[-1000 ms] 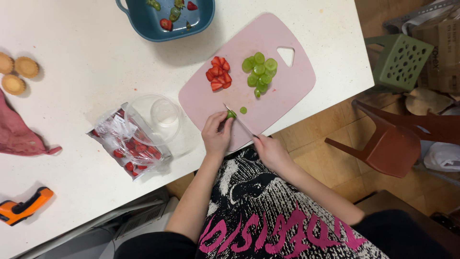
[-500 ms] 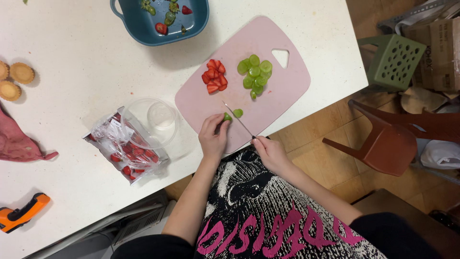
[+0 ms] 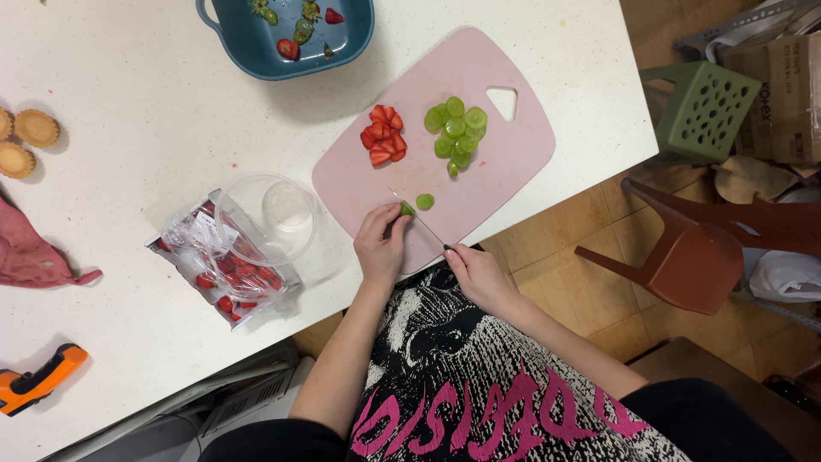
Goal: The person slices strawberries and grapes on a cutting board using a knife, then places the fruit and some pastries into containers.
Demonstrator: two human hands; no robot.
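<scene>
Left hand (image 3: 380,246) as before at the near edge of the pink cutting board (image 3: 513,158), fingertips pinched on a small green grape piece (image 3: 406,209). Right hand (image 3: 479,275) just off the table's near edge, fingers clenched round the handle of a knife (image 3: 419,221), blade slanting across the board beside the grape piece. One cut green slice (image 3: 425,201) just beyond the blade. Same grips as half a second ago; only the view shifted slightly. Pile of green slices (image 3: 456,133) and strawberry slices (image 3: 383,135) mid-board, unmoved. Blue dish (image 3: 351,38) at the table's far edge; strawberry bag (image 3: 224,275) and clear lid (image 3: 265,218) left of the board.
</scene>
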